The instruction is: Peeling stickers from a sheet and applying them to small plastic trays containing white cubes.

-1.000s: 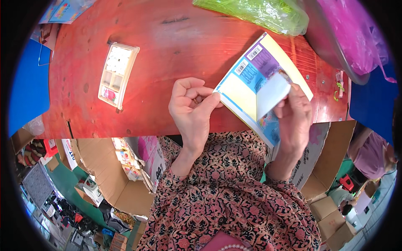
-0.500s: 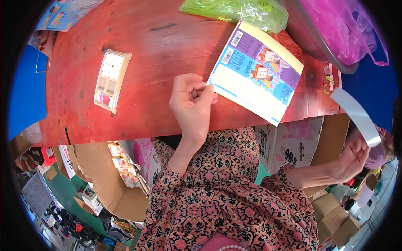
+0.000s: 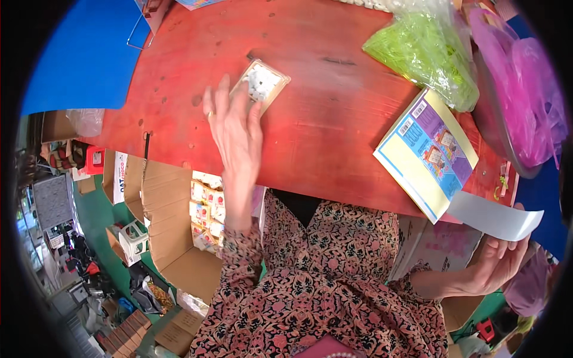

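My left hand [image 3: 234,122] reaches over a small clear tray [image 3: 276,95] of white pieces on the red table. Its fingers are stretched and spread, covering the tray's near part; whether they grip it cannot be seen. Between the fingertips of my right hand [image 3: 498,262], off the table's front edge at the right, is a glossy whitish strip [image 3: 495,216], bent at its outer end. The strip's inner end reaches the near corner of a stack of printed label sheets [image 3: 427,158], yellow, blue and purple, lying at the table's right front.
A clear bag of green shreds [image 3: 421,56] lies behind the sheets. Right of it, a pink plastic bag [image 3: 525,95] fills a large basin [image 3: 498,113]. Below the table's front left, an open cardboard box [image 3: 170,221] holds several small filled packs [image 3: 206,209]. The table [image 3: 322,131] is red.
My left hand has left the label sheets and moved left to the tray. My right hand still holds the strip, now close to the sheets. The whole view has shifted left.
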Available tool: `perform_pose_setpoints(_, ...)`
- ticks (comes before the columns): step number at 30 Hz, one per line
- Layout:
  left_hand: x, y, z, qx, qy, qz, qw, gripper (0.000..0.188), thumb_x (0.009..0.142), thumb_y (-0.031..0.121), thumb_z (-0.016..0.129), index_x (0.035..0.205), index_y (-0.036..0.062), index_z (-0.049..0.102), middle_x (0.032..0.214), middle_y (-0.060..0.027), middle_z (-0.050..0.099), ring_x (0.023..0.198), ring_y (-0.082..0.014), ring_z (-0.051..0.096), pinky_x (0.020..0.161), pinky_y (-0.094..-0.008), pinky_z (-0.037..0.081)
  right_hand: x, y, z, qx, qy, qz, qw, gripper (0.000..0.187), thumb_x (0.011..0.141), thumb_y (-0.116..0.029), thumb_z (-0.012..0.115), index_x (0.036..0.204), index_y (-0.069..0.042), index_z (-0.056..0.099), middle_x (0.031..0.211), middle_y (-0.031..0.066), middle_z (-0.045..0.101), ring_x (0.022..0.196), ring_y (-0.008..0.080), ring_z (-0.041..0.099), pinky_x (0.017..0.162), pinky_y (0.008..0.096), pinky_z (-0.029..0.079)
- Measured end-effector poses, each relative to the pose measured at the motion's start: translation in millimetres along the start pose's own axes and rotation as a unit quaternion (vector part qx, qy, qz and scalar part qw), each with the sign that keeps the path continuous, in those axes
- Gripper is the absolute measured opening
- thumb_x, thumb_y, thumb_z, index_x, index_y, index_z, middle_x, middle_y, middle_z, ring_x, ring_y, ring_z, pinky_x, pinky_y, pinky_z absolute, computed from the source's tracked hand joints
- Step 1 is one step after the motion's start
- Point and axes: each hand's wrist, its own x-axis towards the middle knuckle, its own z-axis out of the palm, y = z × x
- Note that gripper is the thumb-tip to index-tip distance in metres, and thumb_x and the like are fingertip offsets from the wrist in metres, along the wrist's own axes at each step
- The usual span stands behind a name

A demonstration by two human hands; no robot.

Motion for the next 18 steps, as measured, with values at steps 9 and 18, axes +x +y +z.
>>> perform_pose_setpoints(9,-11.8,-21.1,11.5,0.001,-0.099,0.001,0.995,0.055,0.076,0.027,0.068,0.122,0.0032,0.052,0.117,-0.0198,0.047,0.102,-0.0368,0.044,0.086,-0.0452,0.038,6.1,60.0,38.2,0.050,-0.075,0.148,0.985,0.018,0.092,-0.002,0.036,0.110,0.001,0.034,0.085,0.0039,0.034,0.062,0.0088,0.034,0.052,0.0216,0.034)
perform_pose_setpoints(18,-49.8,44.3,4.2,-0.019,-0.106,-0.087,0.990,0.065,0.068,0.033,0.074,0.118,-0.0010,0.052,0.105,-0.0209,0.044,0.095,-0.0367,0.044,0.082,-0.0460,0.038,12.0,100.0,56.3,0.012,-0.101,0.195,0.976,0.015,0.095,-0.011,0.037,0.086,0.000,0.041,0.082,0.0075,0.040,0.062,0.0109,0.041,0.040,0.0219,0.044)
